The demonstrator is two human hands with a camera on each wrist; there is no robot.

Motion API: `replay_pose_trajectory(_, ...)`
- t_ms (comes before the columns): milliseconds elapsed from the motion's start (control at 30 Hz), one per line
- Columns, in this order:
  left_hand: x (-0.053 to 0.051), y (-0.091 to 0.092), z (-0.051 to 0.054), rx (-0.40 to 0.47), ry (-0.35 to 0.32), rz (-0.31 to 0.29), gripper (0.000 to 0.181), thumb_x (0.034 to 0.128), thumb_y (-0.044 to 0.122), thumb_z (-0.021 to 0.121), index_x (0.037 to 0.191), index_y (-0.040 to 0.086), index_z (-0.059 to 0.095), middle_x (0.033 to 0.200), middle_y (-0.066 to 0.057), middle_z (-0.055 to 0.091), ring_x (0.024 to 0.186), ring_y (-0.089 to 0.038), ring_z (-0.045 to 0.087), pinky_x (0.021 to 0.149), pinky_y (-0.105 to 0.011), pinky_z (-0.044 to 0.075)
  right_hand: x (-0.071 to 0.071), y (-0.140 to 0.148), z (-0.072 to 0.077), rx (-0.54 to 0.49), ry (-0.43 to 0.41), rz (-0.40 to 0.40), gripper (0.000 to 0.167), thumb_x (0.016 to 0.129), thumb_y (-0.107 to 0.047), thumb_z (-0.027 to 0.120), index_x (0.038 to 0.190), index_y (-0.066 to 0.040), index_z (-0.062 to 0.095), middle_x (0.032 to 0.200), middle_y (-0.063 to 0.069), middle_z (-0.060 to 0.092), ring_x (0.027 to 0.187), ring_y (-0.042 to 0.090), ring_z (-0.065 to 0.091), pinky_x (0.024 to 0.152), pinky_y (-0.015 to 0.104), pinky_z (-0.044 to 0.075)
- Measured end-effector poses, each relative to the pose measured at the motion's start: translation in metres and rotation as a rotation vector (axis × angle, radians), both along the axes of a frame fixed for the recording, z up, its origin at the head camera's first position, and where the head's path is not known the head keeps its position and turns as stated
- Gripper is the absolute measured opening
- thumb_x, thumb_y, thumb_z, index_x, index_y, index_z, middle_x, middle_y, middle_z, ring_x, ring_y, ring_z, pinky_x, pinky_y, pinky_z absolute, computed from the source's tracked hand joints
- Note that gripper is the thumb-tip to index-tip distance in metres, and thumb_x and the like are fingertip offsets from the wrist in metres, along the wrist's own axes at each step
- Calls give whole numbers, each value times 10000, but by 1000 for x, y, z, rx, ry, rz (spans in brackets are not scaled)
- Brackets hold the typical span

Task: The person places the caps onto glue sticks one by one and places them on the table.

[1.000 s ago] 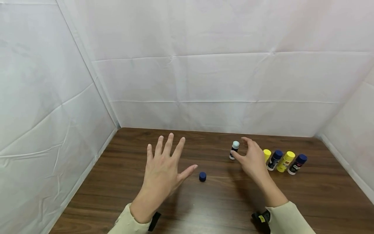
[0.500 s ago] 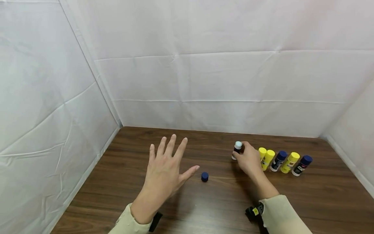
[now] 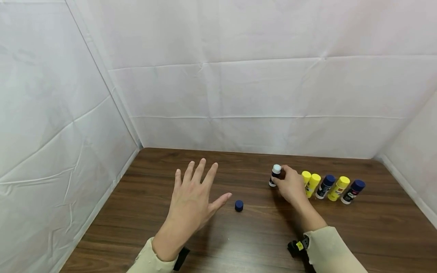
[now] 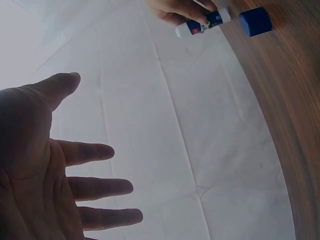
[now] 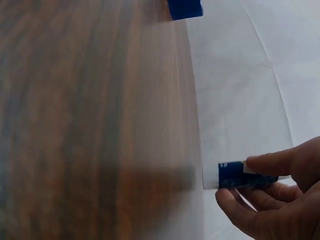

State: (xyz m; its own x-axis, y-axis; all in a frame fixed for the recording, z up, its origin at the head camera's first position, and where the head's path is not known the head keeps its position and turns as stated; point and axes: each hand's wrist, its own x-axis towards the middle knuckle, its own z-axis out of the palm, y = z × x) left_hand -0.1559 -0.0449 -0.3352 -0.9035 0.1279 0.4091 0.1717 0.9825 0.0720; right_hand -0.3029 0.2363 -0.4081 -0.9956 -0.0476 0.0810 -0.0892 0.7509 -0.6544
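Note:
My right hand grips an uncapped glue stick, thumb on one side and fingers on the other. The glue stick is dark blue with a white top and base, upright at the table's far right. In the right wrist view, its blue label shows between thumb and fingers. A small dark blue cap rests on the table between the hands; the left wrist view shows the cap close up. My left hand hovers with its fingers spread, left of the cap, holding nothing.
Right of the right hand, several capped glue sticks stand in a row, among them a yellow one and a blue-capped one. White cloth walls border the brown wooden table at back and sides.
A second ago the right thumb and fingers were spread around the standing glue stick; they have since closed on it. The left hand and cap stay nearly where they were.

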Motion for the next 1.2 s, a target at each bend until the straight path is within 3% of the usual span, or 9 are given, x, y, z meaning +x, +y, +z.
replay_pose_trajectory(233, 0, -1, -1, 5, 10, -5, 799, 926, 728, 523, 1547, 232, 429, 1591, -125, 403, 1457, -399, 371, 1161, -666, 273, 15, -6, 18, -65, 33, 68, 428, 989, -190, 680, 1363, -13, 570, 1291, 222, 650, 1186, 394, 624, 947, 555, 516)
replay_pose_trajectory(500, 1, -2, -2, 7, -7, -13, 784, 935, 715, 521, 1539, 221, 443, 1586, -129, 409, 1446, -398, 385, 1156, -664, 285, 53, -10, 48, -127, 85, 156, 391, 961, -188, 723, 1313, -67, 605, 1267, 161, 653, 1226, 374, 583, 969, 577, 491)
replay_pose_trajectory(700, 1, -2, -1, 8, -9, -19, 777, 938, 704, 532, 1534, 212, 450, 1580, -130, 418, 1449, -386, 388, 1152, -661, 296, 90, -11, 68, -110, 237, 217, 361, 907, -116, 778, 1244, -88, 653, 1184, 79, 673, 1120, 284, 638, 864, 465, 593)
replay_pose_trajectory(900, 2, -2, 1, 9, 10, -32, 760, 940, 682, 555, 1522, 200, 468, 1570, -133, 432, 1445, -381, 398, 1152, -659, 299, 121, -9, 84, -84, 436, 247, 380, 825, -33, 837, 1159, -150, 699, 1097, -43, 689, 1002, 151, 658, 784, 344, 619)
replay_pose_trajectory(1200, -8, 0, -6, 21, -13, -97, 721, 954, 641, 574, 1491, 164, 504, 1543, -128, 467, 1410, -363, 445, 1127, -606, 379, 131, -7, 92, -79, 483, 248, 381, 822, -36, 840, 1159, -158, 710, 1101, -72, 695, 999, 129, 681, 816, 286, 604)
